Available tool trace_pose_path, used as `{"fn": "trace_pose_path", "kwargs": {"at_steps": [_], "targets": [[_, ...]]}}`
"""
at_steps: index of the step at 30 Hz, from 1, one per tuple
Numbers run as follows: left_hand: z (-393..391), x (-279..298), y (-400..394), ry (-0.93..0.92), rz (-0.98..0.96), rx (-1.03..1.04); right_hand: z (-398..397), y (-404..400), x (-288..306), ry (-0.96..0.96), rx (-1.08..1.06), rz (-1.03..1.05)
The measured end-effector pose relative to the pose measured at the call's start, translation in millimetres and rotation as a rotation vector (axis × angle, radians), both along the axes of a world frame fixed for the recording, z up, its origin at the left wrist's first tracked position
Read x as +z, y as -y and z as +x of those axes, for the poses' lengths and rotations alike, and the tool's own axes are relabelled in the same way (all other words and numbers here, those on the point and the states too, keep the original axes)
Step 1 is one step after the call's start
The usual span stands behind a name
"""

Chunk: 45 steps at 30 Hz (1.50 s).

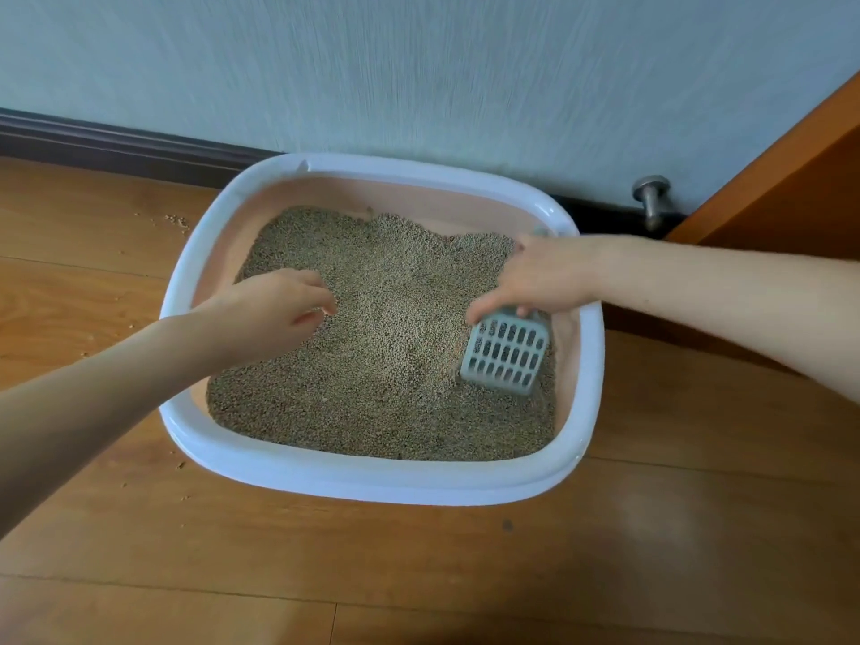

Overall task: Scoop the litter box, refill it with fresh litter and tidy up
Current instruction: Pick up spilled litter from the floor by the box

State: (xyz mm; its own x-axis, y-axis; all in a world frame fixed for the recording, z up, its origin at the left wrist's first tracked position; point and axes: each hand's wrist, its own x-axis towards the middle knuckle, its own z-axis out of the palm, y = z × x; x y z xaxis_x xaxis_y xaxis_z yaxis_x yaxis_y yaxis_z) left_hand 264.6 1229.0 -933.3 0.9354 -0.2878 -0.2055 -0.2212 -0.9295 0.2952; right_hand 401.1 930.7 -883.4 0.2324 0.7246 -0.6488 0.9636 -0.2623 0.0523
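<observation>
Litter, tan and pelleted (372, 328), filled the white-rimmed pink plastic litter box (372, 481) against the wall, where my right hand (540, 281) gripped the slotted grey plastic scoop (507, 353) mouth-down to sift, I judged, while my left hand (279, 304) hovered loosely curled, holding nothing.

- One view only, from a head-worn wide-angle camera.
- It looks forward and steeply down at the litter box (372, 481) on the floor (419, 574).
- Close range: both forearms enter from the lower corners.
- The wall (419, 62) fills the top; straight edges bow near the margins.
</observation>
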Motion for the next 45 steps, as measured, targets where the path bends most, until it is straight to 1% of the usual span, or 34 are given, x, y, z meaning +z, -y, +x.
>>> {"fn": "trace_pose_path", "kwargs": {"at_steps": [3, 5, 7, 9, 11, 12, 14, 16, 20, 22, 24, 25, 28, 30, 33, 36, 38, 39, 40, 43, 44, 45], "targets": [[0, 1, -2, -0.022, 0.033, 0.006, 23, -11, 19, 0.111, -0.029, 0.036], [0, 1, -3, -0.041, 0.07, 0.0, 23, -26, 23, 0.123, -0.035, 0.085], [0, 0, -4, -0.061, 0.101, -0.002, 14, -44, 19, 0.073, -0.059, 0.119], [-2, 0, -5, -0.082, 0.123, 0.008, 1, -63, 4, -0.049, -0.102, 0.144], [-5, 0, -7, -0.079, 0.115, 0.016, -10, -77, -13, -0.167, -0.075, 0.141], [-6, 0, -9, -0.076, 0.105, 0.018, -11, -81, -20, -0.173, -0.054, 0.126], [-8, 2, -12, -0.08, 0.102, 0.027, -5, -81, -23, -0.123, -0.066, 0.112], [-10, 4, -16, -0.08, 0.106, 0.044, 9, -79, -10, -0.087, -0.148, 0.128], [-12, 6, -21, -0.074, 0.096, 0.066, 43, -84, 22, 0.049, -0.269, 0.182], [-13, 5, -24, -0.066, 0.104, 0.063, 45, -95, 23, 0.035, -0.324, 0.206], [-16, 4, -27, -0.066, 0.105, 0.056, 38, -112, 16, 0.056, -0.291, 0.219], [-18, 4, -29, -0.064, 0.107, 0.051, 33, -120, 10, 0.033, -0.298, 0.25], [-23, 3, -33, -0.071, 0.124, 0.047, 19, -135, -9, -0.225, -0.456, 0.327], [-27, 2, -38, -0.08, 0.127, 0.055, 18, -134, -22, -0.268, -0.498, 0.327], [-31, -4, -45, -0.064, 0.126, 0.049, 31, -114, -29, -0.146, -0.536, 0.251], [-32, -4, -50, -0.051, 0.126, 0.032, 54, -85, -12, 0.05, -0.603, 0.089], [-35, 1, -51, -0.057, 0.121, 0.025, 58, -79, 2, 0.119, -0.611, 0.059], [-36, 5, -51, -0.063, 0.123, 0.024, 54, -83, 4, 0.107, -0.614, 0.092], [-37, 8, -51, -0.069, 0.134, 0.021, 45, -89, 4, 0.052, -0.621, 0.14], [-44, 15, -49, -0.073, 0.161, 0.029, 5, -112, -18, -0.281, -0.628, 0.26], [-48, 16, -49, -0.062, 0.164, 0.028, -8, -118, -25, -0.364, -0.619, 0.259], [-51, 17, -48, -0.046, 0.163, 0.027, -16, -121, -33, -0.408, -0.605, 0.251]]}}
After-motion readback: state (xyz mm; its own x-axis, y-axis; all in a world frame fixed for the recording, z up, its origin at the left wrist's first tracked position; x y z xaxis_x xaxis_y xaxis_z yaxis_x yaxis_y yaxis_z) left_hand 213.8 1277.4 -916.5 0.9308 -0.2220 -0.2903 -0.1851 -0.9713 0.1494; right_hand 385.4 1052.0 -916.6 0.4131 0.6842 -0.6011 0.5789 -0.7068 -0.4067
